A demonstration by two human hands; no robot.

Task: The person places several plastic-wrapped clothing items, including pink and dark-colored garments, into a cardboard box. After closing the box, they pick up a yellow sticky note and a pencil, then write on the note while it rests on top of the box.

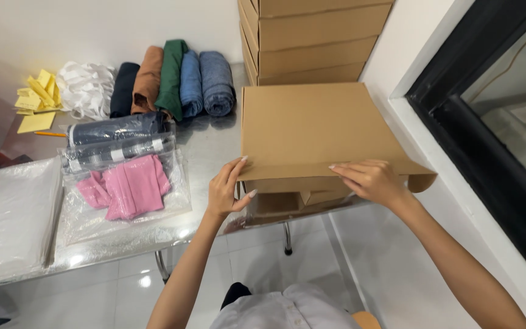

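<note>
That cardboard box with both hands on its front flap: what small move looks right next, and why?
Probably press the front flap down and tuck it in. The cardboard box has its lid lowered, while the left hand and right hand hold the flap's edge, not yet seated.

Rolled garments [175, 82] line the steel table [205, 149] beside a bagged pink cloth [128, 190] and stacked cartons [312, 36]
</note>
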